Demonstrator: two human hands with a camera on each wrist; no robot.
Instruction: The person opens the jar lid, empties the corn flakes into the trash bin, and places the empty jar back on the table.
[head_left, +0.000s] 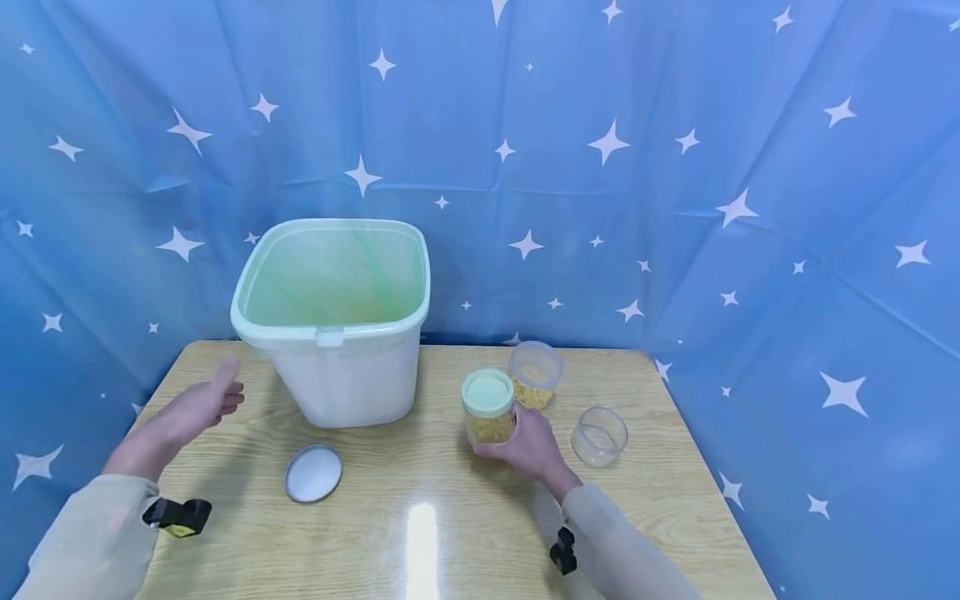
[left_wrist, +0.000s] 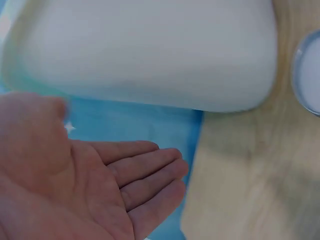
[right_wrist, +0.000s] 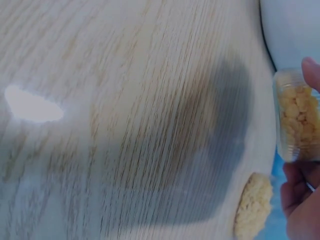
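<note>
My right hand (head_left: 531, 446) grips a clear jar (head_left: 491, 427) of yellowish flakes or pieces, with fingers and thumb around its side. A mint-green lid (head_left: 487, 392) sits on top of it. In the right wrist view the jar (right_wrist: 296, 122) shows at the right edge between thumb and fingers. Just behind it stands an uncovered clear container (head_left: 537, 367), partly filled with similar yellow pieces. My left hand (head_left: 193, 410) is held out left of a large white bin (head_left: 345, 375), fingers extended and palm bare in the left wrist view.
The bin has a pale green rim and inside. A round white lid-like disc (head_left: 313, 473) with a grey edge lies in front of it. A small clear container (head_left: 600, 437) stands right of the right hand. Blue star-patterned curtain (head_left: 525, 167) surrounds the wooden table (head_left: 375, 517).
</note>
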